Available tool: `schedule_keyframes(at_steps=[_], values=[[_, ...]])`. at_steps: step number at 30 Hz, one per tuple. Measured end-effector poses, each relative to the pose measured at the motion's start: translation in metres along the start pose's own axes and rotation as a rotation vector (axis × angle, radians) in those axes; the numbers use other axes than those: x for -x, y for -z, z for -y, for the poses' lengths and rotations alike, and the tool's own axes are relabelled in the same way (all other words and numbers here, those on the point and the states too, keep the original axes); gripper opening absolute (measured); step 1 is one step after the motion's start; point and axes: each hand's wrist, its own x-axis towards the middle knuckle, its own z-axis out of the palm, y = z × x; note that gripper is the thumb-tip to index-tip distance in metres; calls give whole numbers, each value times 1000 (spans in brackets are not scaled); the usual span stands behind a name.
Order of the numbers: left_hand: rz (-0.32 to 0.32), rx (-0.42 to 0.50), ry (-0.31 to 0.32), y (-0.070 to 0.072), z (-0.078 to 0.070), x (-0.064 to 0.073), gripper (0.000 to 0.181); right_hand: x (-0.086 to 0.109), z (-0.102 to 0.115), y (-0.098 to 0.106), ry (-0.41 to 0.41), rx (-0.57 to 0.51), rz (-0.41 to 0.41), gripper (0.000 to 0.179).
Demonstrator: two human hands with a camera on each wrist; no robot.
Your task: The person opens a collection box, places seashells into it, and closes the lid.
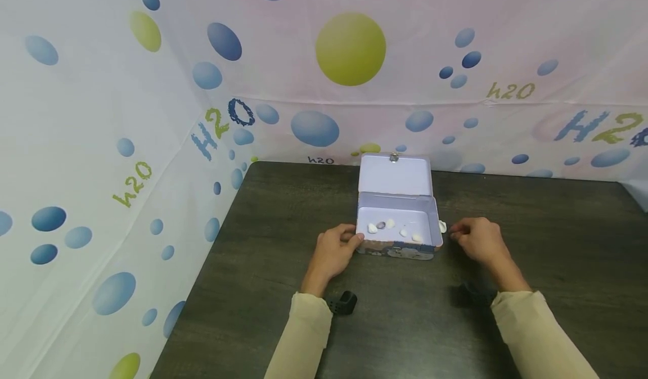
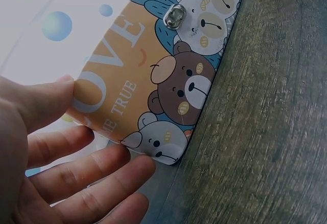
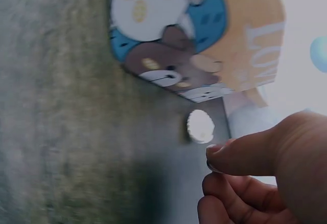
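An open tin box (image 1: 400,249) with a pale inside and a bear print stands on the table, its hinged lid (image 1: 395,174) raised behind it. Several small seashells (image 1: 390,223) lie inside. My left hand (image 1: 334,249) rests against the box's front left corner, thumb at the rim and loosely bent fingers along the side. Just outside the right wall is a white ribbed seashell (image 3: 200,127). Beside that shell, my right hand (image 1: 478,238) hovers with loosely curled fingers, thumb and index tips close together. I see a small gap between shell and fingertips.
The dark wood-grain table (image 1: 283,199) carries the box near its back edge. A white wall cloth (image 1: 445,126) with coloured dots hangs behind and along the left. A black wrist device (image 1: 344,303) is strapped on the left wrist.
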Motion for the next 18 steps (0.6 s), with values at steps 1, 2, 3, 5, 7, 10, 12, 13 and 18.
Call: schedule_keyframes(at_steps=[1,2,3,5,7,10,12,13,18], values=[[-1,1,-2,0,0,0,43,0,1,2,0,-2,-7,10],[-3,3,-2,-1,0,0,43,0,2,3,1,-5,-12,9],[-3,6,-2,-1,1,0,42,0,3,5,2,-7,-17,9],[-3,9,-1,0,0,0,42,-1,6,10,-1,-18,-21,10],[-2,10,0,0,0,0,42,-1,9,13,-6,-30,-27,10],[1,9,2,1,0,-1,44,-3,15,19,-8,-44,-43,11],[2,7,2,1,0,-1,44,-3,20,22,-6,-51,-54,12],[3,6,3,1,0,0,44,-4,22,23,-3,-54,-59,12],[9,7,10,0,-1,0,43,-6,35,28,3,-86,-58,14]])
